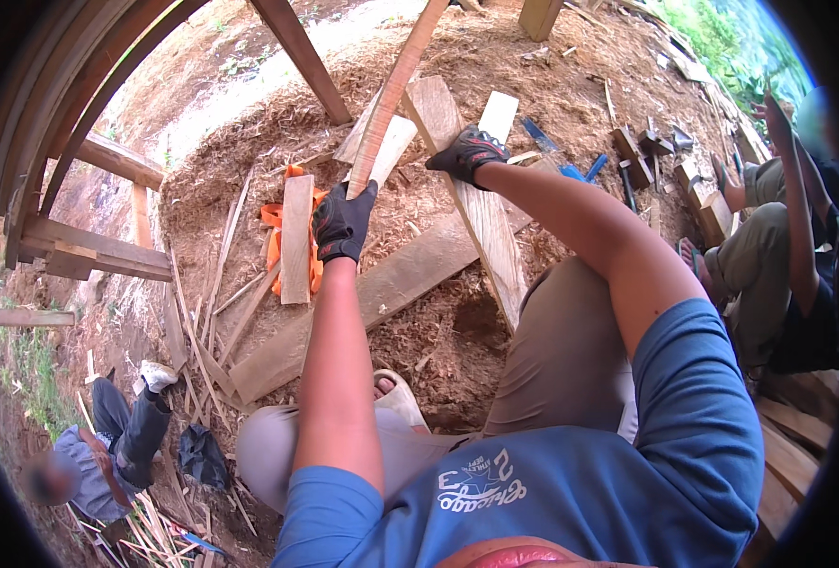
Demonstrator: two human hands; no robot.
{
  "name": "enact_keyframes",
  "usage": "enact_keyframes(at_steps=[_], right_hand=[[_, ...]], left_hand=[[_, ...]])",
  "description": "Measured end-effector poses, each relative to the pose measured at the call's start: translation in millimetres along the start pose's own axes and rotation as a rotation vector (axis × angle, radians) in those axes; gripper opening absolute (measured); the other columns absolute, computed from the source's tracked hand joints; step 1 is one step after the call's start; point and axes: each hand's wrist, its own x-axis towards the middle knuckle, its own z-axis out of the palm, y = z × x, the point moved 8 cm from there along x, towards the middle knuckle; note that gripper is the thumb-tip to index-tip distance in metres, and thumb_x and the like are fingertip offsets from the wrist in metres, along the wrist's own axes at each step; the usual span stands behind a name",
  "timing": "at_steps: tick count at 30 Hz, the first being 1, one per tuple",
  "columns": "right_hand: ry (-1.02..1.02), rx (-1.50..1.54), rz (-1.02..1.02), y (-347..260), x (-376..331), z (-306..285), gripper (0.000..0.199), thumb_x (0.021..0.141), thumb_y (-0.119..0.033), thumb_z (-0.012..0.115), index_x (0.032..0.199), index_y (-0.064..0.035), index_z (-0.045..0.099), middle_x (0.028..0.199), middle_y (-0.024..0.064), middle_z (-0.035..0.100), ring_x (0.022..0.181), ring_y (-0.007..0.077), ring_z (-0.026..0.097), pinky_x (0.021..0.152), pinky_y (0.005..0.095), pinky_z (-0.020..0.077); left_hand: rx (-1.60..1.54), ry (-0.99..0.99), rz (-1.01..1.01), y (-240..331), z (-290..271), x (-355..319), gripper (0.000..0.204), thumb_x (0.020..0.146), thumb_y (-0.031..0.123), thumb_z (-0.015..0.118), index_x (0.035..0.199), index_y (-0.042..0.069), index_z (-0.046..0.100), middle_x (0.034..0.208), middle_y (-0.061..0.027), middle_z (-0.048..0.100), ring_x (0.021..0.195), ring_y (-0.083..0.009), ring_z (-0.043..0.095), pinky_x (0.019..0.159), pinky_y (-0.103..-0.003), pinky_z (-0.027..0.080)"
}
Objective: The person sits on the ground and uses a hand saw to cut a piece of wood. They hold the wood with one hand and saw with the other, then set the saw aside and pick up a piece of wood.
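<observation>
On the sawdust-strewn ground, near its far edge, a long reddish wooden strip point(393, 95) was held at its lower end by the gloved left hand point(343, 223), the fingers wrapped fully around it, while its upper length ran away toward the top of the view. The gloved right hand point(468, 152) was laid on a pale plank point(481, 218) just beside the strip; whether its fingers were curled over the plank's edge or only pressed flat could not be told. The strip was judged stiff, narrow and fairly light, yet top-heavy when gripped low, so a second hold further up was thought steadier. Rough sawn edges and splinters were to be expected, and a firm gloved grip was favoured. An orange strap point(275, 216) and a short board point(295, 239) lay close to the left hand.
</observation>
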Motion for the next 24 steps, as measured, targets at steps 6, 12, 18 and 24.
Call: enact_keyframes(at_steps=[6,12,18,24], right_hand=[[-0.174,-0.043,0.011,7,-22,23,0.110,0.069,-0.070,0.085,0.146,0.0044,0.057,0.139,0.0216,0.069,0.128,0.0343,0.068,0.106,0.0413,0.0558],[-0.486,-0.123,0.013,53,-39,96,0.108,0.072,-0.079,0.083,0.138,0.0048,0.067,0.134,0.0251,0.071,0.112,0.0355,0.074,0.094,0.0462,0.0611],[-1.059,-0.363,0.091,126,-42,82,0.099,0.078,-0.081,0.079,0.136,-0.0011,0.070,0.123,0.0247,0.077,0.099,0.0321,0.079,0.086,0.0468,0.0652],[-0.349,-0.599,-0.362,254,-40,12,0.068,0.089,-0.067,0.070,0.109,-0.0021,0.076,0.108,0.0245,0.076,0.103,0.0402,0.075,0.088,0.0482,0.0599]], left_hand=[[-0.061,-0.029,0.088,14,-14,-1,0.064,0.091,0.063,0.069,0.127,0.011,0.078,0.111,-0.0169,0.081,0.103,-0.0376,0.076,0.093,-0.048,0.056],[0.038,-0.049,0.207,10,5,-6,0.055,0.091,0.054,0.073,0.126,0.012,0.078,0.115,-0.0189,0.080,0.103,-0.0394,0.076,0.091,-0.050,0.059],[0.454,-0.163,0.266,-40,51,-12,0.046,0.095,0.057,0.062,0.112,0.017,0.078,0.109,-0.0161,0.080,0.100,-0.0389,0.077,0.089,-0.051,0.061],[0.495,-0.216,0.345,-97,94,-42,0.043,0.096,0.051,0.065,0.117,0.016,0.077,0.113,-0.0188,0.079,0.105,-0.0390,0.076,0.093,-0.052,0.060]])
